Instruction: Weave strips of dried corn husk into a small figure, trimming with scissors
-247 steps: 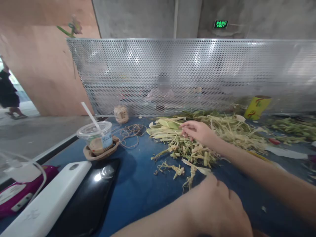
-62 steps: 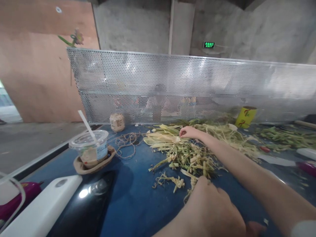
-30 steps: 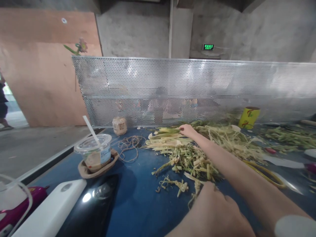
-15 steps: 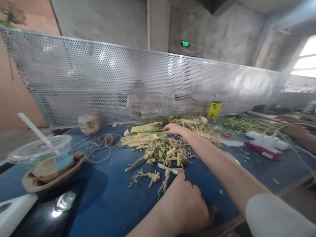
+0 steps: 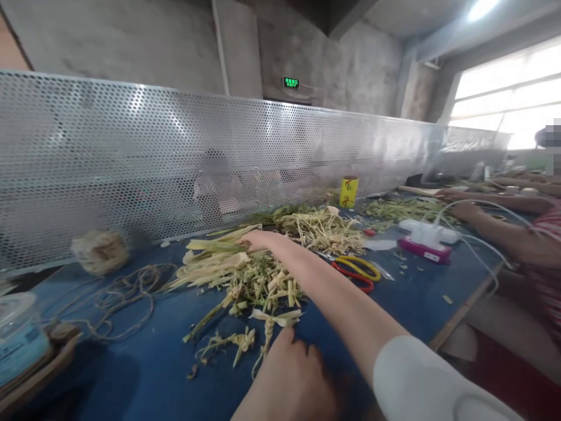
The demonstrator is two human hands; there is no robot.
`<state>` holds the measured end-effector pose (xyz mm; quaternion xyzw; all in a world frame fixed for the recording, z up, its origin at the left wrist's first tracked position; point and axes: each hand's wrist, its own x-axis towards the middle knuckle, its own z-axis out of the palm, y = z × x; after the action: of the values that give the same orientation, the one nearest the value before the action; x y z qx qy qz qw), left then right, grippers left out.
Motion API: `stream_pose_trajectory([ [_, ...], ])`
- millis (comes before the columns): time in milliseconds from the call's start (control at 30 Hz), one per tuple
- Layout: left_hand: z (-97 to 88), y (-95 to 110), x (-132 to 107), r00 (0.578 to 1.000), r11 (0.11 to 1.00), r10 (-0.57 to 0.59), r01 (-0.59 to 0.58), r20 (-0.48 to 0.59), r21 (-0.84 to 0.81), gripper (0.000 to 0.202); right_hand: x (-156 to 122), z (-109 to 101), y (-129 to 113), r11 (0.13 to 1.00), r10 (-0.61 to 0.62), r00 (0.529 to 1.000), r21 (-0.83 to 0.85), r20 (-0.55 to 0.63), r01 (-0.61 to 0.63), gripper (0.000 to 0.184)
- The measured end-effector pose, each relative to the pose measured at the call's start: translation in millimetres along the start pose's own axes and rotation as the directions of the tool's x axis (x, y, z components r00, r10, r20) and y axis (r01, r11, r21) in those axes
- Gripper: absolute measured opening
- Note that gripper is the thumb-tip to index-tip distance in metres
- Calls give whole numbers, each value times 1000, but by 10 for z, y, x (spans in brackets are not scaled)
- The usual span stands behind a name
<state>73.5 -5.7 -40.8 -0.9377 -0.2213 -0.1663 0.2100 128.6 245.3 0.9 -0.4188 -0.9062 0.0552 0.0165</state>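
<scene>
Close to me, my left hand (image 5: 295, 371) is closed, thumb and finger at a small knotted corn husk piece (image 5: 269, 321) with pale ends spread sideways. Beside it on the blue tabletop (image 5: 175, 362) lies a second knotted husk piece (image 5: 243, 342). My right hand (image 5: 256, 238) reaches across to the pile of flat corn husks (image 5: 210, 266), its fingers bent down together on the husks at the far edge; the fingertips are partly hidden. Short knotted husk pieces (image 5: 267, 286) are heaped below my right forearm.
Scissors (image 5: 357, 272) with red and yellow handles lie right of my forearm. Beyond are a purple-and-white power strip (image 5: 425, 248), a yellow can (image 5: 349, 192) and a perforated metal screen (image 5: 175, 146). Twine (image 5: 131, 292) and a plastic cup (image 5: 20, 339) are left. Another person's arm (image 5: 486, 222) is right.
The view has turned right, bringing the scissors and a neighbouring person into sight. My right hand has shifted slightly left over the husks; my left hand stays near the knotted piece.
</scene>
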Motion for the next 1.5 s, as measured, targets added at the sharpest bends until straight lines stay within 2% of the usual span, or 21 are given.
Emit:
stream_pose_trajectory([
  [133,-46,8,22,993,999,-16,19,118,-27,31,0,51,54,998,45,998,-38,-32,-47,26],
  [333,-129,13,74,983,998,-23,32,183,-48,32,-57,23,75,992,123,974,25,-189,-120,28],
  [433,-200,17,104,962,998,-2,21,274,-65,31,-126,-76,99,988,131,958,109,-254,-106,29],
  [533,-227,18,102,948,996,4,23,318,-80,32,-207,-168,128,976,94,965,212,-246,-41,21],
  [600,-209,14,78,961,996,-12,36,275,-81,34,-269,-203,132,959,67,967,285,-244,6,15],
  [733,-146,-2,21,994,997,-52,58,99,-59,37,-414,-224,90,914,41,969,401,-244,63,14],
  [867,-110,-17,4,997,997,-79,79,-9,-17,38,-526,-217,73,883,47,960,461,-277,90,15],
  [1067,-35,-16,-12,984,997,-67,71,-168,22,37,-568,-218,142,898,119,933,437,-339,44,20],
  [1200,5,-23,-31,978,997,-65,73,-198,30,36,-493,-230,112,930,115,943,368,-311,7,22],
  [1300,0,-37,-31,990,997,-73,76,-123,16,37,-344,-196,99,960,94,964,279,-248,-22,25],
  [1400,-57,-54,8,992,996,-87,89,90,-22,36,-143,-118,146,983,118,978,162,-174,-89,26],
  [1433,-85,-59,31,978,994,-88,97,187,-41,35,-74,-84,172,986,127,980,123,-152,-109,26],
  [1500,-142,-68,78,919,989,-95,132,383,-70,33,57,-8,226,990,135,982,56,-129,-129,26],
])
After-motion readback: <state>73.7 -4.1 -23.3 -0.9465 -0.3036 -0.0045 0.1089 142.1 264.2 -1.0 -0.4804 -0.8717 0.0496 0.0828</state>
